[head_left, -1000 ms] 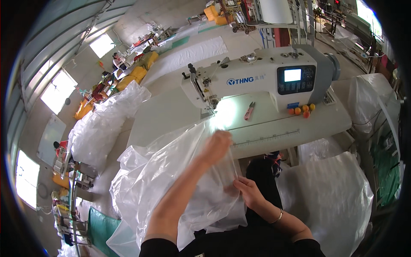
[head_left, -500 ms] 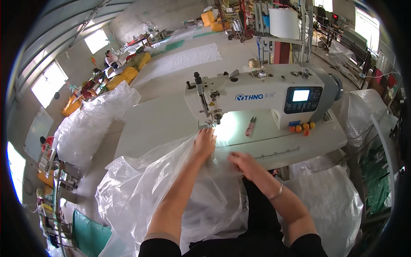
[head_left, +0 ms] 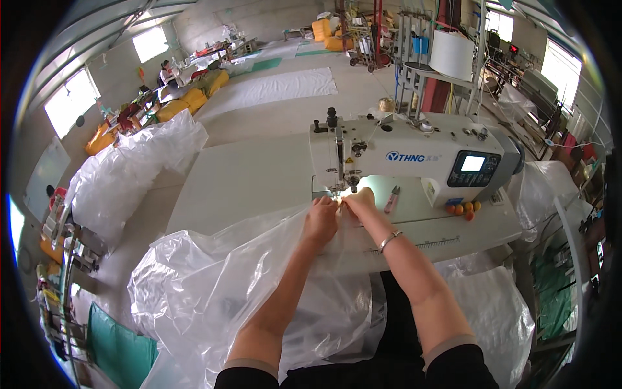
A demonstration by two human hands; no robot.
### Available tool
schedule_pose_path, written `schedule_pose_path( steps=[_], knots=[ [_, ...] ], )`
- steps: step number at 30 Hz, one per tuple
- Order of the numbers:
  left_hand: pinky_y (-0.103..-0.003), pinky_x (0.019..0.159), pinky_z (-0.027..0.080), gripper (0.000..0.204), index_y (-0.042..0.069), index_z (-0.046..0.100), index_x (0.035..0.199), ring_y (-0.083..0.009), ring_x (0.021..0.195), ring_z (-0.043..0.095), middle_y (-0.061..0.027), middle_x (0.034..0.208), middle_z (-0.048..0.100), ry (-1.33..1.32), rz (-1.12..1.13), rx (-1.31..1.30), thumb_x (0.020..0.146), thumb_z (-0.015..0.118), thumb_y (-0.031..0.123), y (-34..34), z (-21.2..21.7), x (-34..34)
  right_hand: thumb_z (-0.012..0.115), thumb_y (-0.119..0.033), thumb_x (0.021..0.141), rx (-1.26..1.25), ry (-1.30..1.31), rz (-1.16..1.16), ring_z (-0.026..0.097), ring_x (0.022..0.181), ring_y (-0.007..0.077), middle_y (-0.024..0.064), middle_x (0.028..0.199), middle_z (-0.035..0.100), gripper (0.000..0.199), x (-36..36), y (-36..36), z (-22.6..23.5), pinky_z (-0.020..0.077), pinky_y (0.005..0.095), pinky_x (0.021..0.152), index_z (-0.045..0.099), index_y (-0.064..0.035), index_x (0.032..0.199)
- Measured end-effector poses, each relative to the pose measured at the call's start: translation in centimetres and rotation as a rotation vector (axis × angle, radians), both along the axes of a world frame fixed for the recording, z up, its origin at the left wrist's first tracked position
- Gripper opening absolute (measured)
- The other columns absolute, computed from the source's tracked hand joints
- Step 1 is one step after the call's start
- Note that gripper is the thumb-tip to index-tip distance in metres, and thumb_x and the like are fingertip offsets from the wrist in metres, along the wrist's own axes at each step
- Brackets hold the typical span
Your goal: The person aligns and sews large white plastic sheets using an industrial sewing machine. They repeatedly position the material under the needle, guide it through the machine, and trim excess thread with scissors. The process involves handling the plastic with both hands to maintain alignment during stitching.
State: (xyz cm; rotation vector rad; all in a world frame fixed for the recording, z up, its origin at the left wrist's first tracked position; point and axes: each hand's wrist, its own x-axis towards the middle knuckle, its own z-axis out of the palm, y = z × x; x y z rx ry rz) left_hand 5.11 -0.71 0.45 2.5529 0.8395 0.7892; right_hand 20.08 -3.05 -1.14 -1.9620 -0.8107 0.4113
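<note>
A large clear plastic sheet (head_left: 214,279) spills from the front of the sewing table over my lap, its far edge reaching the needle area of a white sewing machine (head_left: 405,155). Just in front of the presser foot, my left hand (head_left: 321,222) is closed on the sheet with curled fingers. Right beside it, my right hand (head_left: 360,202) pinches the sheet's edge at the foot; its fingertips are partly hidden. The two hands nearly touch under the lit needle. Thread snips (head_left: 392,200) with a pinkish handle lie on the table right of my right hand.
Small orange and yellow balls (head_left: 468,209) rest by the machine's base. A white thread cone (head_left: 451,55) stands on a rack behind. Heaped plastic (head_left: 129,178) lies to the left, more plastic (head_left: 492,311) at the lower right. Another person (head_left: 167,72) sits far left.
My right hand has moved forward and left from the table's front edge to the presser foot, next to my left hand. The view has shifted, so the machine appears further right.
</note>
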Motion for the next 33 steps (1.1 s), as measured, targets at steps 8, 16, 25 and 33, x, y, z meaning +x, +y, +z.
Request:
schedule_pose_path(
  steps=[8, 16, 25, 33],
  knots=[
    [-0.044, 0.086, 0.048, 0.021, 0.006, 0.063, 0.102, -0.0321, 0.106, 0.053, -0.0102, 0.106, 0.059, -0.101, 0.009, -0.049, 0.084, 0.054, 0.008, 0.3, -0.2, 0.1, 0.059, -0.016, 0.080, 0.153, -0.761, 0.389, 0.063, 0.061, 0.0338, 0.0173, 0.067, 0.062, 0.012, 0.5, -2.1, -0.5, 0.0494, 0.0418, 0.057, 0.063, -0.0058, 0.076],
    [-0.045, 0.086, 0.049, 0.020, 0.006, 0.062, 0.102, -0.0314, 0.107, 0.053, -0.0089, 0.106, 0.059, 0.012, 0.017, -0.011, 0.084, 0.054, 0.010, 0.7, -0.2, 0.2, 0.054, -0.009, 0.080, 0.258, -0.834, 0.526, 0.060, 0.070, 0.0323, 0.0125, 0.075, 0.057, 0.008, -0.7, -3.3, 0.7, 0.0487, 0.0428, 0.064, 0.059, -0.0044, 0.078],
    [-0.045, 0.081, 0.051, 0.012, 0.006, 0.063, 0.090, -0.0300, 0.106, 0.051, -0.0095, 0.101, 0.055, 0.111, 0.028, 0.102, 0.082, 0.060, 0.013, -0.9, 0.6, -0.2, 0.064, -0.015, 0.078, -0.061, -0.604, 0.268, 0.065, 0.076, 0.0338, 0.0169, 0.079, 0.067, 0.016, -1.2, -3.9, 1.2, 0.0518, 0.0407, 0.071, 0.070, -0.0019, 0.085],
    [-0.044, 0.082, 0.052, 0.011, 0.003, 0.063, 0.086, -0.0304, 0.106, 0.052, -0.0116, 0.104, 0.058, 0.044, 0.028, 0.070, 0.084, 0.056, 0.009, -0.7, 0.4, -0.1, 0.062, -0.017, 0.079, -0.084, -0.553, 0.074, 0.067, 0.080, 0.0339, 0.0188, 0.081, 0.068, 0.017, -2.8, -3.2, 1.2, 0.0526, 0.0411, 0.073, 0.071, -0.0030, 0.081]
  ],
)
